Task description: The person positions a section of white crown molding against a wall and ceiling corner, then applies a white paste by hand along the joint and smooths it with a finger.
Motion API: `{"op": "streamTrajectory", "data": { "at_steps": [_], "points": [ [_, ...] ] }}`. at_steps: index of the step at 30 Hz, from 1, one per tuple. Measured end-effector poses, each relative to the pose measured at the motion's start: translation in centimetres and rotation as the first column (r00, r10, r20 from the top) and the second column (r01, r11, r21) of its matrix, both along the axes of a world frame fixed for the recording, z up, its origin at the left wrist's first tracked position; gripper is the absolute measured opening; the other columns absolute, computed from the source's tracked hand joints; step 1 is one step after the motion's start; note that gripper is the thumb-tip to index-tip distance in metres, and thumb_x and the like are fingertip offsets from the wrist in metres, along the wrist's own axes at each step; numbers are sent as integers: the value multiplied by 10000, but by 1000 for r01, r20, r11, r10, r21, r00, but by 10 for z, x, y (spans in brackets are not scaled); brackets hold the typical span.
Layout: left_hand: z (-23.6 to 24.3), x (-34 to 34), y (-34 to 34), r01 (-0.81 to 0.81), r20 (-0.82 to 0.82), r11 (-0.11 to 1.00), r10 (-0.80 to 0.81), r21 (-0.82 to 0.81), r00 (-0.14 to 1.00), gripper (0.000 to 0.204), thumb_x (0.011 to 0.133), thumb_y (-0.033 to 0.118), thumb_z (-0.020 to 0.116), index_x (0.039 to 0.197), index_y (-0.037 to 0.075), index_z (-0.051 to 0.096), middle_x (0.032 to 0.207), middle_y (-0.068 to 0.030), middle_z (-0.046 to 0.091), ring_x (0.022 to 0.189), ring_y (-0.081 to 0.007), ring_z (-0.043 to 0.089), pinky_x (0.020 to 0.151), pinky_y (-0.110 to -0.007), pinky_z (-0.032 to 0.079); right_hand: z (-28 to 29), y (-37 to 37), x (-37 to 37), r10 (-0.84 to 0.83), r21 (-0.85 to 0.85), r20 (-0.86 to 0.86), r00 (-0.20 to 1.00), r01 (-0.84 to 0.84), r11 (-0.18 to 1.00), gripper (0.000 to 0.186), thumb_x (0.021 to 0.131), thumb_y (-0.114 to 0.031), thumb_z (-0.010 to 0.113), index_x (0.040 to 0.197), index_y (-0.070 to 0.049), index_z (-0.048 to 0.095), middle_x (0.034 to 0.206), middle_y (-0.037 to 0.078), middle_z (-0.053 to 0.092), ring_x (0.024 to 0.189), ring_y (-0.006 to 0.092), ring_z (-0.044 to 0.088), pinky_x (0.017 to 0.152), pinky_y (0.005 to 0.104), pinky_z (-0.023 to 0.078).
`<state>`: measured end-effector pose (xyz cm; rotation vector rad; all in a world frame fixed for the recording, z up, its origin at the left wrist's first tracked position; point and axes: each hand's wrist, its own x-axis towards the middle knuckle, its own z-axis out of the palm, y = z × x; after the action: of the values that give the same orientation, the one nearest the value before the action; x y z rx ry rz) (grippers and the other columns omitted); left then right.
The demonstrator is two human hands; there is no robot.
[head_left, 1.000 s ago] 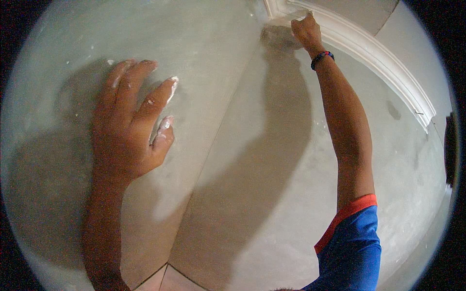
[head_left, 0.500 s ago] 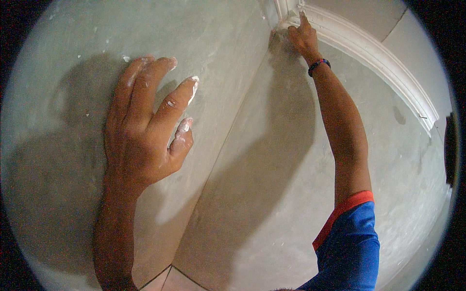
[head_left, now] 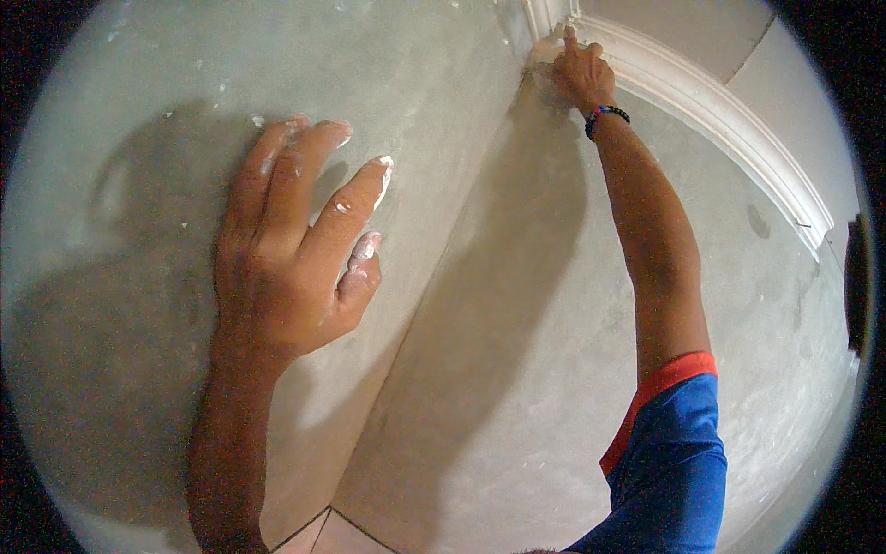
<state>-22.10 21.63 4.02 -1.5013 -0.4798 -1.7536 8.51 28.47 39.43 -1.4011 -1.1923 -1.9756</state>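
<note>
High up at the wall corner, my right hand (head_left: 584, 78) reaches the white moulded cornice (head_left: 720, 106). Its index finger is stretched out against the corner joint, while the other fingers are bent; I see no tool in it. White paste (head_left: 546, 48) is smeared around that joint. My left hand (head_left: 286, 254) rests against the left grey-green wall (head_left: 388, 55) with its fingers apart and holds nothing. White paste coats the tips of its index finger and thumb, with spots on the knuckles.
The right wall (head_left: 517, 369) meets the left one along a slanting corner line. Pale ceiling panels (head_left: 794, 92) lie above the cornice. Light floor tiles (head_left: 346, 535) with dark joints show at the bottom. A dark upright shape (head_left: 858, 282) stands at the right edge.
My right index fingertip has slid slightly down at the cornice joint, and the other fingers have loosened. My left hand and the wall marks beside it appear shifted together, slightly right and down.
</note>
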Motion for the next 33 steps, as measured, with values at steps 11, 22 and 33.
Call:
{"op": "streamTrajectory", "data": {
  "at_steps": [11,22,33],
  "points": [
    [-8,-15,9,45,-8,999,-45,-21,999,500,653,54,659,1152,51,620,1310,-190,494,1227,-433,446,1057,-535,342,3,-1,-10,-113,75,117,987,105,992,556,933,-338,486,1450,-218,321,974,263,568,760,395,667,623,461,576],
    [-9,-25,11,43,11,999,-44,13,999,482,645,81,694,1123,89,634,1253,-162,507,1168,-409,468,975,-499,422,1,-9,-23,-43,38,42,998,42,998,560,945,-364,468,1451,-182,313,1094,294,580,797,418,670,621,475,575],
    [-2,-17,2,25,-2,1000,-25,12,1000,478,659,85,686,1133,88,622,1266,-169,496,1174,-411,459,976,-502,417,6,-12,-20,-76,32,32,997,75,997,612,947,-422,465,1473,-184,263,1045,280,577,845,425,659,669,497,575]
  ]
}}
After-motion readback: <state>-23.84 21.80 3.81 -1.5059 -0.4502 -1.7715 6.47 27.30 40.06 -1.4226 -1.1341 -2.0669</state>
